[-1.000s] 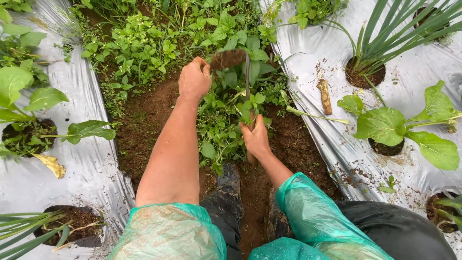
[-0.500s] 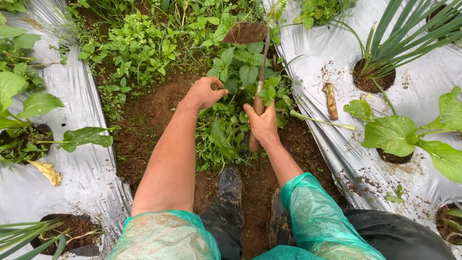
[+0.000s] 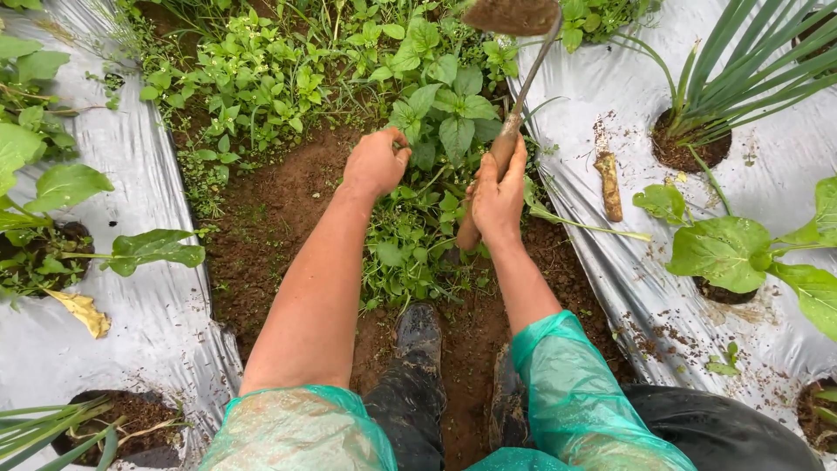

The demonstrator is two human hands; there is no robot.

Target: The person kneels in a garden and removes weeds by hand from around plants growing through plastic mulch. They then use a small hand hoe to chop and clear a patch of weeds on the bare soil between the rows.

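One hoe (image 3: 514, 52) gripped by right hand (image 3: 499, 196); left hand (image 3: 377, 163) grasping weeds (image 3: 410, 235)

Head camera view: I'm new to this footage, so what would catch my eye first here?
The right hand grips a hand hoe, its soil-caked blade raised at the top edge. The left hand is closed on the weeds in the soil furrow, between silver plastic mulch sheets holding leafy plants.
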